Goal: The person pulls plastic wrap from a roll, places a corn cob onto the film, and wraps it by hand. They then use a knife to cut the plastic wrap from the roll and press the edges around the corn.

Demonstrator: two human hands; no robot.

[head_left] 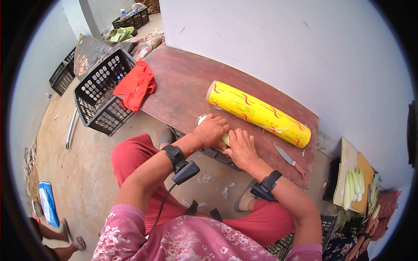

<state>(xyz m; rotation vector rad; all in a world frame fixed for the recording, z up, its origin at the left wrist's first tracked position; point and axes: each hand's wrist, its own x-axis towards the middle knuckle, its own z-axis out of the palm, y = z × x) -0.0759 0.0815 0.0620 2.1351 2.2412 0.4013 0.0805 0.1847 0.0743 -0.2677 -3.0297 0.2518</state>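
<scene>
On the low brown wooden table [183,82], my left hand [212,129] and my right hand [241,148] press side by side on a pale green vegetable [225,139], mostly hidden under them, with clear film around it. Its white end [201,119] pokes out to the left of my left hand. Just beyond the hands lies a big yellow roll of cling film [259,114] with red print, running diagonally across the table. A small knife [289,160] lies to the right of my right hand near the table's edge.
A red cloth [137,85] hangs over the table's left end and a black plastic crate [102,93]. More crates [63,76] stand farther left. At right, peeled pale vegetables [355,187] lie on a board [348,163]; another person's hand [370,226] is below them. A white wall [283,48] backs the table.
</scene>
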